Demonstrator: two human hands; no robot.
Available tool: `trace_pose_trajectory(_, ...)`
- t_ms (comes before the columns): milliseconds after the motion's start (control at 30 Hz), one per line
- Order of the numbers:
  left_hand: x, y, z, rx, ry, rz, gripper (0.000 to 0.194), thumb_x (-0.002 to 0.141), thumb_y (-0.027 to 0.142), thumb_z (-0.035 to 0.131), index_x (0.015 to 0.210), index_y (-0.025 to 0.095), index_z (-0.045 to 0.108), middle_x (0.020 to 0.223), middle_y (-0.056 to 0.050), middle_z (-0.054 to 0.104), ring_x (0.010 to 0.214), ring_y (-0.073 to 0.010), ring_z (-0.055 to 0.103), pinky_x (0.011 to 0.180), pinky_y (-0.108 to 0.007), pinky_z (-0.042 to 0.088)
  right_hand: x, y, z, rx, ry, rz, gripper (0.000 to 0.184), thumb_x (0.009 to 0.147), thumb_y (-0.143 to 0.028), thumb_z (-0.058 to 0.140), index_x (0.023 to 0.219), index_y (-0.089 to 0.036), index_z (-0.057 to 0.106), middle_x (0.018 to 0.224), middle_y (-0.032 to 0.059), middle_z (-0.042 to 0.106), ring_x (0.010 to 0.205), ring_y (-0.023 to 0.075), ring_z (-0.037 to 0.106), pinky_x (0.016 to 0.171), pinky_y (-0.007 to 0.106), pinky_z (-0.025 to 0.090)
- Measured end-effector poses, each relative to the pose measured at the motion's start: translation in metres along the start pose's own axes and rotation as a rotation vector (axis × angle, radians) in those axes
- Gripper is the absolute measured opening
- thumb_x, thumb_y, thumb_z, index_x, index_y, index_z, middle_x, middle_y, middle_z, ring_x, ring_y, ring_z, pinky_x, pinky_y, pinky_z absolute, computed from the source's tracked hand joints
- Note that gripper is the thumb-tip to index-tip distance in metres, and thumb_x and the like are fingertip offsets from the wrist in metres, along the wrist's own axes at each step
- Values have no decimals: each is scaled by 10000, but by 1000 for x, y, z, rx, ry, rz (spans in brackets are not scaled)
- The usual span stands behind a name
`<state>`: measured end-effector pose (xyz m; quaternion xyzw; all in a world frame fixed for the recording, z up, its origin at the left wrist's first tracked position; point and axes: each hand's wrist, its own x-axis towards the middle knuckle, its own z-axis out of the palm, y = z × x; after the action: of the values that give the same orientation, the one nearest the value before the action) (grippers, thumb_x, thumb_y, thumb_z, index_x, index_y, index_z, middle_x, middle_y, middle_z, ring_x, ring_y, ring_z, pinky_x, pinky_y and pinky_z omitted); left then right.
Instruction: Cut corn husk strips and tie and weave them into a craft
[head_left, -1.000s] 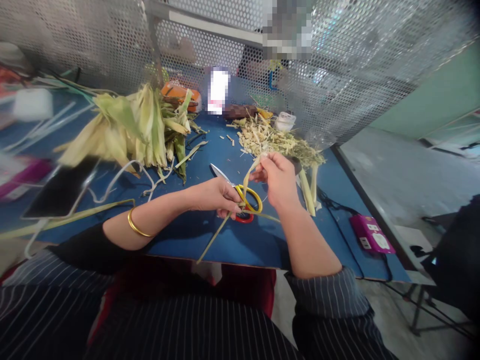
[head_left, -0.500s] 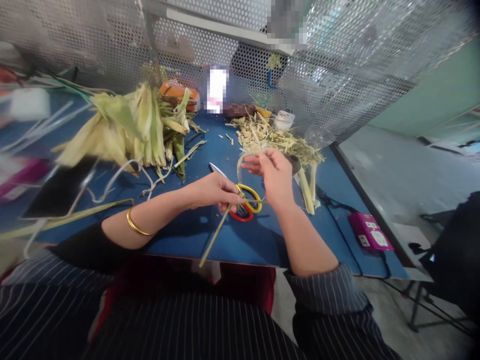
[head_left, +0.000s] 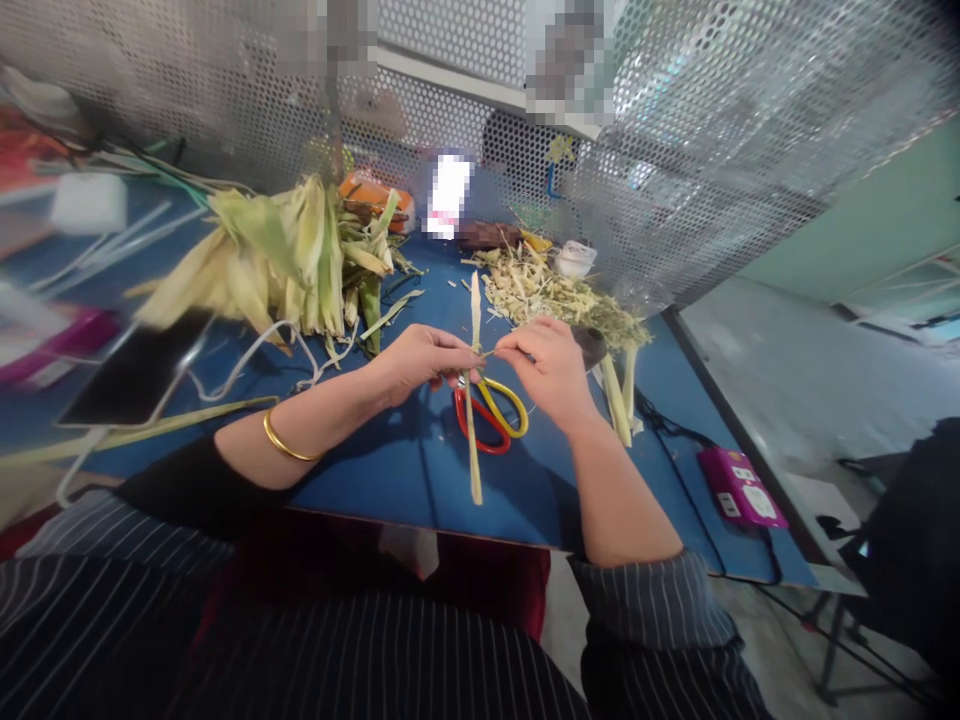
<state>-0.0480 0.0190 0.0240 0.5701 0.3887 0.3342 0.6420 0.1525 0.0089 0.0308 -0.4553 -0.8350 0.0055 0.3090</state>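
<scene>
In the head view my left hand [head_left: 420, 365] pinches a narrow pale corn husk strip [head_left: 473, 440] near its middle. One end of it points away from me and the other hangs toward the table's front edge. At the pinch a thinner strand crosses the strip. My right hand [head_left: 551, 365] is closed, thumb and forefinger pinching the free end of that thin strand [head_left: 489, 352], close to my left fingertips. Below both hands lies a pair of scissors [head_left: 491, 420] with one red and one yellow handle; its blades are mostly covered by my left hand.
A heap of corn husks [head_left: 300, 260] lies at the left, with a dark phone [head_left: 135, 370] and white cable before it. Husk scraps [head_left: 540, 290] pile up at the back right. A purple box [head_left: 742, 487] sits at the right edge. A perforated metal screen [head_left: 442, 100] stands behind.
My right hand has come down and closed from spread fingers into a pinch beside my left. The husk strip has swung from slanting to nearly straight away from me.
</scene>
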Motion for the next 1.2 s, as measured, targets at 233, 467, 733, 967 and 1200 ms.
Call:
trace_pose_trajectory(233, 4, -2, -4, -169, 116, -24, 175, 689, 302, 719, 730, 132, 715, 802, -88, 698, 528, -64, 506, 402, -192, 297, -4, -7, 0, -210, 198, -150, 307, 867, -260, 556, 1169, -286, 604, 1085, 67, 645, 1119, 247, 527, 982, 448, 348)
trace_pose_trajectory(467, 7, -3, -5, -308, 139, -14, 170, 695, 270, 726, 781, 123, 728, 851, -95, 690, 554, -57, 505, 409, -186, 301, -13, -20, 14, -124, -22, -414, 334, 888, -266, 535, 1217, -228, 578, 1006, 71, 682, 947, 190, 606, 896, 377, 439)
trace_pose_trajectory(733, 4, 0, -6, -314, 101, 10, 153, 678, 219, 744, 788, 113, 726, 877, -89, 698, 553, -43, 503, 402, -177, 302, -17, -12, 20, -61, 75, -367, 339, 876, -173, 517, 1194, -253, 601, 1019, 60, 706, 936, 185, 643, 901, 396, 473)
trace_pose_trajectory(967, 6, -3, -4, -352, 196, -9, 156, 688, 198, 733, 803, 99, 697, 942, -112, 702, 551, -41, 512, 378, -177, 271, -16, -10, 20, 25, 32, -385, 337, 863, -171, 534, 1177, -260, 613, 1035, 60, 704, 963, 187, 643, 916, 402, 474)
trace_pose_trajectory(1200, 3, 0, -1, -469, 115, 80, 171, 752, 230, 694, 890, 131, 707, 1072, -100, 681, 773, -104, 642, 418, -160, 332, -10, -32, 33, 547, 22, 355, 222, 844, -342, 577, 1006, -222, 670, 927, 40, 715, 848, 178, 660, 812, 367, 521)
